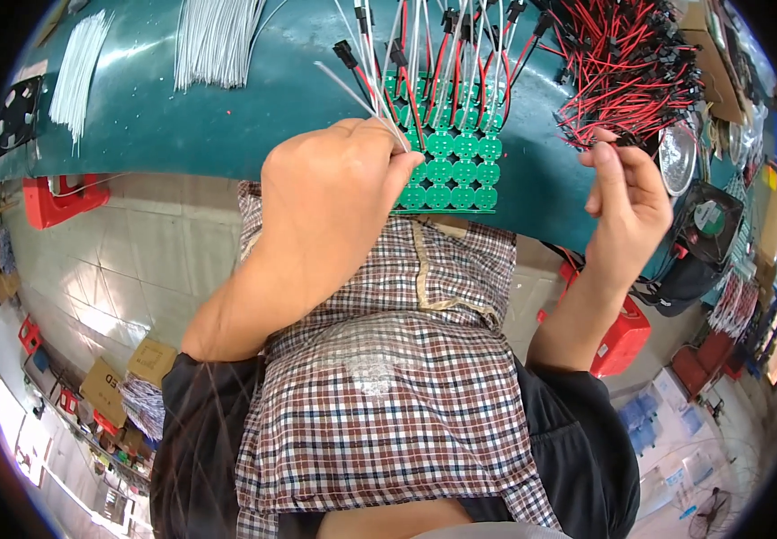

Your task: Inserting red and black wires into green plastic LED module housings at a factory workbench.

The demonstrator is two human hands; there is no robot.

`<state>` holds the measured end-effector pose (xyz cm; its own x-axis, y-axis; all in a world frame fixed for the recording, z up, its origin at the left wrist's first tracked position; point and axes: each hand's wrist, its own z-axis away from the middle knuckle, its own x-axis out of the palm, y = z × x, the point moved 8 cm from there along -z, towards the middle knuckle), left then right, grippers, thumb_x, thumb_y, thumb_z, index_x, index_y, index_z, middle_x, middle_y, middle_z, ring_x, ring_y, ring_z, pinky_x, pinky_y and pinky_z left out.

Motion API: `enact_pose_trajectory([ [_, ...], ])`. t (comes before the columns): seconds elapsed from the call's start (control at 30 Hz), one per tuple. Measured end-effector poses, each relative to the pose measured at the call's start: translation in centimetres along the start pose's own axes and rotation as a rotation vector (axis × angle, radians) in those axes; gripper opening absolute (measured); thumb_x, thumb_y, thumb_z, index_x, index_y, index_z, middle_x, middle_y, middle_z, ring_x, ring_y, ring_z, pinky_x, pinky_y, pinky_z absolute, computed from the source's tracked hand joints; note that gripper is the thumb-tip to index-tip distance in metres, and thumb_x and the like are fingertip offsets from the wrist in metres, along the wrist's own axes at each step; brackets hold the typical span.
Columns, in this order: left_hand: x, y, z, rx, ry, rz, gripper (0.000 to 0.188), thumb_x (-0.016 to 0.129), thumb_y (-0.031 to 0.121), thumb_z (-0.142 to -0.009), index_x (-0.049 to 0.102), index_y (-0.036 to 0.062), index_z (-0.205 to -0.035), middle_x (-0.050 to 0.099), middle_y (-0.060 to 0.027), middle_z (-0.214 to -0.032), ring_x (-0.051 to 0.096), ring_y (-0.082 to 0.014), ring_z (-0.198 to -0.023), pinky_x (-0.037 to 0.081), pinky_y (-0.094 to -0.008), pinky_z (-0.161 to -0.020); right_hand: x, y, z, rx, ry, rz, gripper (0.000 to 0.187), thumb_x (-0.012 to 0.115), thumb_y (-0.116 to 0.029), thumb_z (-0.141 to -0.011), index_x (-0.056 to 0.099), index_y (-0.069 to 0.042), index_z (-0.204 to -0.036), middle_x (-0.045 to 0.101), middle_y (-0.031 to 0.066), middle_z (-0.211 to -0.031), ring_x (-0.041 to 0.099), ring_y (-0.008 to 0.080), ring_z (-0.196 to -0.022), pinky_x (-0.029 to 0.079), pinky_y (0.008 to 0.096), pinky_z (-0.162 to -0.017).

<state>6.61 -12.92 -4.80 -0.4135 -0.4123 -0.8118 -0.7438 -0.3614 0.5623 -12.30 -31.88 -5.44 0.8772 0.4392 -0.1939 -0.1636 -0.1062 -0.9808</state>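
Note:
My left hand (330, 180) is closed over the left side of a green circuit board panel (465, 171). Between its thumb and fingers is a thin white wire (343, 83), slanting up and to the left. Red and black wires with black plugs (345, 54), along with more white wires, stand up from the panel's far rows; the near rows are bare. Over to the right, my right hand (626, 193) has its fingers curled and the fingertips close together at the near edge of a heap of red and black plug wires (626, 72). Whatever lies between those fingertips is too small to make out.
Two bundles of white wires (217, 40) (81, 72) lie on the green tabletop (307, 90), left of the panel. A round metal dish (678, 157) and a fan (710, 217) are at the right. Red stools (622, 337) (60, 199) stand below the table.

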Motion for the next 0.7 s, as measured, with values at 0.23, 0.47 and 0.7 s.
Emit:
enact_pose_trajectory([
  [0.23, 0.4, 0.3, -0.4, 0.031, -0.018, -0.043, 0.020, 0.081, 0.016, -0.080, 0.063, 0.0068, -0.078, 0.068, -0.0036, -0.067, 0.065, -0.0177, -0.055, 0.046, -0.0302, -0.049, 1.1, 2.9, 0.1, 0.050, -0.027, 0.224, 0.016, 0.070, -0.001, -0.093, 0.069, 0.005, -0.107, 0.071, 0.0057, -0.087, 0.056, 0.0033, -0.062, 0.043, 0.0169, -0.053],
  [0.47, 0.7, 0.0, -0.2, 0.015, 0.007, -0.053, 0.022, 0.081, 0.014, -0.081, 0.060, 0.0079, -0.082, 0.066, -0.0027, -0.065, 0.064, -0.0172, -0.055, 0.046, -0.0304, -0.049, 3.7, 0.8, 1.9, 0.065, -0.107, 0.008, 0.012, 0.071, 0.005, -0.089, 0.068, 0.006, -0.101, 0.072, 0.0108, -0.091, 0.071, 0.0147, -0.080, 0.057, 0.0237, -0.073],
  [0.7, 0.5, 0.2, -0.2, 0.012, 0.012, -0.038, 0.019, 0.080, 0.012, -0.080, 0.062, 0.0077, -0.082, 0.067, -0.0030, -0.067, 0.065, -0.0178, -0.057, 0.046, -0.0307, -0.049, 7.6, 0.4, 3.8, -0.053, -0.306, 0.094, 0.011, 0.072, 0.006, -0.085, 0.070, 0.004, -0.096, 0.072, 0.0075, -0.091, 0.069, 0.0116, -0.078, 0.055, 0.0232, -0.072],
])
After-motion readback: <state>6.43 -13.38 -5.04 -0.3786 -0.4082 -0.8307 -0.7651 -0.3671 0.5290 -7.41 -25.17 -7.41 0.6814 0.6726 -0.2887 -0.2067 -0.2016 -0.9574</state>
